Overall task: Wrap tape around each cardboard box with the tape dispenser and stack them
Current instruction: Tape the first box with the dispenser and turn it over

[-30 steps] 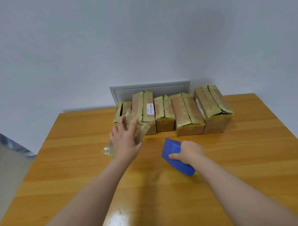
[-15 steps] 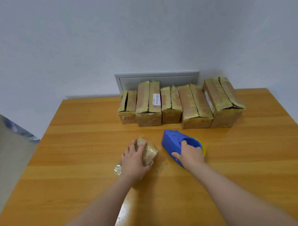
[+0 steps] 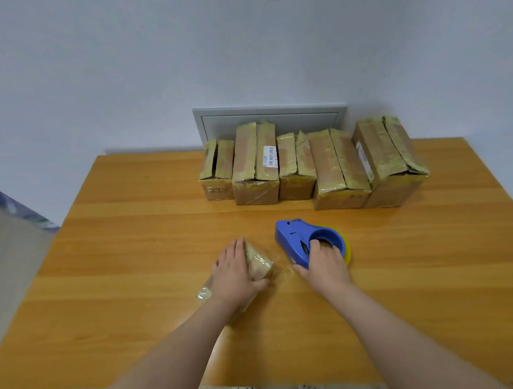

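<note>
A small tape-covered cardboard box [image 3: 259, 263] lies on the wooden table [image 3: 134, 243] near its middle. My left hand [image 3: 233, 273] rests flat over its left side and holds it down. Just right of it sits the blue tape dispenser [image 3: 298, 241] with a yellow-edged roll. My right hand [image 3: 324, 263] grips the dispenser, fingers in the roll's hole. A thin clear strip of tape runs between box and dispenser. Several taped boxes stand in a row at the table's far edge, from a short one [image 3: 217, 174] to a large one [image 3: 390, 162].
A grey wall panel [image 3: 269, 117] sits behind the row of boxes against a pale wall. A loose scrap of clear tape [image 3: 203, 293] lies left of my left wrist. Slippers show below the table's near edge [image 3: 287, 382].
My left hand brought the small box from beside the row down onto the table near me. My right hand laid the dispenser on its side and slid fingers into the roll.
</note>
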